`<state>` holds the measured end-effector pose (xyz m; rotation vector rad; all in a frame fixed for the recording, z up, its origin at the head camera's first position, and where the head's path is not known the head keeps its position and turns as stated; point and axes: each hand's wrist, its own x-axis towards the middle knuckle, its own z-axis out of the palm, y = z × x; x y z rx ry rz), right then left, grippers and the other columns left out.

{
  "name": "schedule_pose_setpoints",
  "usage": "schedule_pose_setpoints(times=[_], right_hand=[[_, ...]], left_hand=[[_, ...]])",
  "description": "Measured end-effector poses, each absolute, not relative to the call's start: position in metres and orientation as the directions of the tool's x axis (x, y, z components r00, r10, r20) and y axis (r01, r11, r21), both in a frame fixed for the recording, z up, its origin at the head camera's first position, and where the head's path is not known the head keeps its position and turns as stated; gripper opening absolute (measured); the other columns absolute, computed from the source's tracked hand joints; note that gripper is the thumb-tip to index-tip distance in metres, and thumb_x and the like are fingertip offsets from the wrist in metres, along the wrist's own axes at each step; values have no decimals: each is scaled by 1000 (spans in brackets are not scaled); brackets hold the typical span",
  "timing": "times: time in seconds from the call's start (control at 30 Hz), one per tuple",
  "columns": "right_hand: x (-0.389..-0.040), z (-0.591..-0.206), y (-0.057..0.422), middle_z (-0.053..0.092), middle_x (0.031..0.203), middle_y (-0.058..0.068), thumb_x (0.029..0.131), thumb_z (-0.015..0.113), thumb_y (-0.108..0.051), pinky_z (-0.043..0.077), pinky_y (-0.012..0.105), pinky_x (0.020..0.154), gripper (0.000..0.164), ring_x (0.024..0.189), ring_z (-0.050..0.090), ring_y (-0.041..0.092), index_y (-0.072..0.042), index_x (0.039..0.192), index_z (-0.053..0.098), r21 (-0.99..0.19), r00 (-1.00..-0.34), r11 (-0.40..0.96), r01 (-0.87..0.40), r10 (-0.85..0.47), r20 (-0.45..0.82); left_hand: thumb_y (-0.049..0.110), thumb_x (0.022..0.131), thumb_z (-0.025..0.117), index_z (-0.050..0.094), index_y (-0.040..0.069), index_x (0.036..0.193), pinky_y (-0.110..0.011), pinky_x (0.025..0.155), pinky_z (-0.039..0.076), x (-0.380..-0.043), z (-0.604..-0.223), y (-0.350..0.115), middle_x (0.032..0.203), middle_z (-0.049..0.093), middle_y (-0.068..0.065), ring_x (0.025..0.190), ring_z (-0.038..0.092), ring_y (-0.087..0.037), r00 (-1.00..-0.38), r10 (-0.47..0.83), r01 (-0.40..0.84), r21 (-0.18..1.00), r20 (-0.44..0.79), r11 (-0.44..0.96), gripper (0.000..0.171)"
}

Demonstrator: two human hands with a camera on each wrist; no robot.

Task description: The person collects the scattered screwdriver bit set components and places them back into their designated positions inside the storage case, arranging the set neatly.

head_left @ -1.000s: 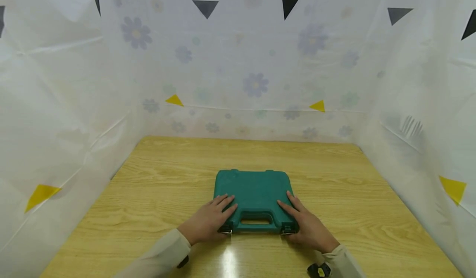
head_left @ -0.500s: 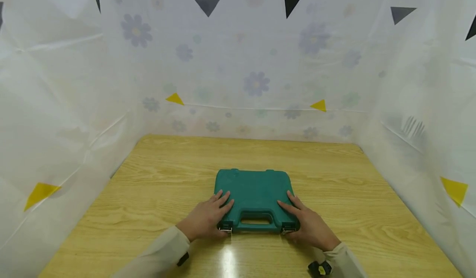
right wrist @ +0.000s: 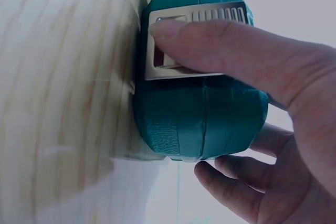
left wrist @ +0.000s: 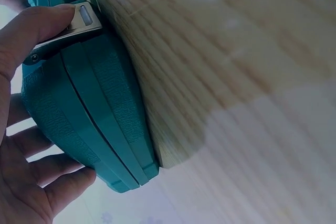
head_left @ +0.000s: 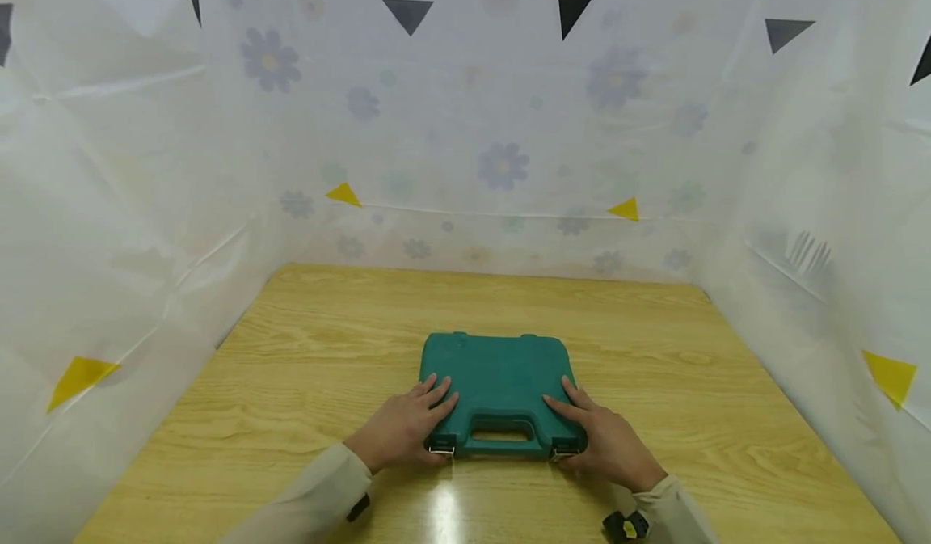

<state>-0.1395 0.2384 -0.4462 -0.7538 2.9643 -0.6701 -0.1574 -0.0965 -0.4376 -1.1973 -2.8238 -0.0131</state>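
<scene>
A green plastic carrying case (head_left: 502, 374) lies flat on the table, its lid closed and its handle (head_left: 502, 445) toward me. My left hand (head_left: 398, 431) holds the near left corner, fingers spread over the lid. In the left wrist view its thumb (left wrist: 50, 22) lies on a metal latch (left wrist: 88, 17), which stands at an angle off the front. At the near right corner my right hand (head_left: 614, 447) grips the case, fingers on the lid edge. Its thumb (right wrist: 210, 43) presses on the other metal latch (right wrist: 220, 14), seen in the right wrist view.
The wood-grain table (head_left: 655, 342) extends around the case on every side. White sheeting with flower prints (head_left: 502, 164) encloses the back and both sides. Black and yellow triangles (head_left: 343, 195) are stuck on it. A black wrist strap (head_left: 625, 526) hangs below the right sleeve.
My left hand has shifted slightly left and its fingers have drawn back a little on the lid, baring more of the left latch. The right hand and the case stay almost still.
</scene>
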Motion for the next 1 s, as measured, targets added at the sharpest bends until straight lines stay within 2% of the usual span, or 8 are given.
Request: schedule_pose_setpoints(times=[0.2,0.43,1.0], right_hand=[[-140,-447,239,28,153,23,67,88,-27,51,48,82,85,128,42,48,-15,142,51,-370,-879,802,-469,-464,108],[-142,-446,239,32,152,22,66,89,-30,52,46,78,85,115,56,42,-16,141,52,-344,-882,816,-465,-460,101],[-145,-439,240,34,150,24,65,88,-36,54,43,76,83,111,59,41,-15,139,55,-390,-881,800,-457,-468,71]], left_hand=[[57,80,71,47,7,143,-43,94,49,-158,-437,-96,148,42,-16,135,40,-35,-688,722,722,-32,66,691,84],[56,79,72,48,8,143,-42,94,49,-160,-434,-95,147,43,-15,134,41,-34,-698,715,715,-14,39,699,84],[52,80,73,49,6,142,-44,94,49,-162,-430,-97,146,44,-17,133,43,-36,-679,733,734,11,34,679,80]])
